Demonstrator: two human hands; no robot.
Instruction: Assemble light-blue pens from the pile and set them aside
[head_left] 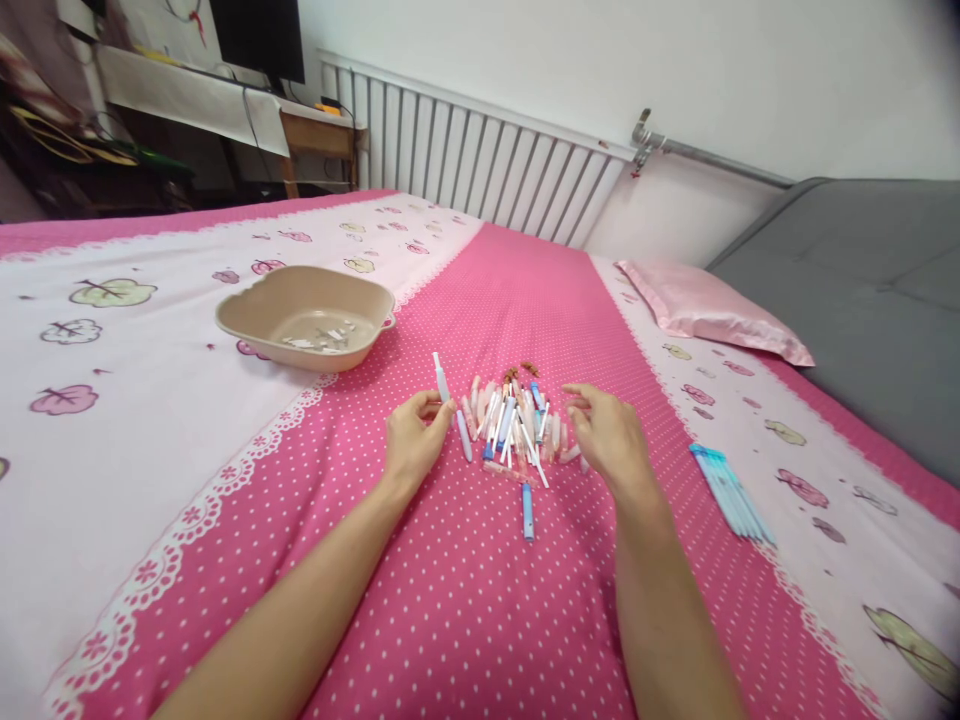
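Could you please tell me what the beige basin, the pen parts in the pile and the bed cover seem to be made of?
The beige heart-shaped basin looks like moulded plastic: smooth, slightly glossy, with a thin rolled rim. The pile of white, pink and blue pen parts also seems plastic, some pieces translucent. The pink polka-dot bed cover appears to be matte woven fabric, probably cotton, judging by its printed pattern.

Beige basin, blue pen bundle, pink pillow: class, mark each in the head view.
Beige basin [247,315]: head view, on its near left rim.
Blue pen bundle [731,492]: head view, middle of the barrels.
Pink pillow [709,308]: head view, centre of its top face.
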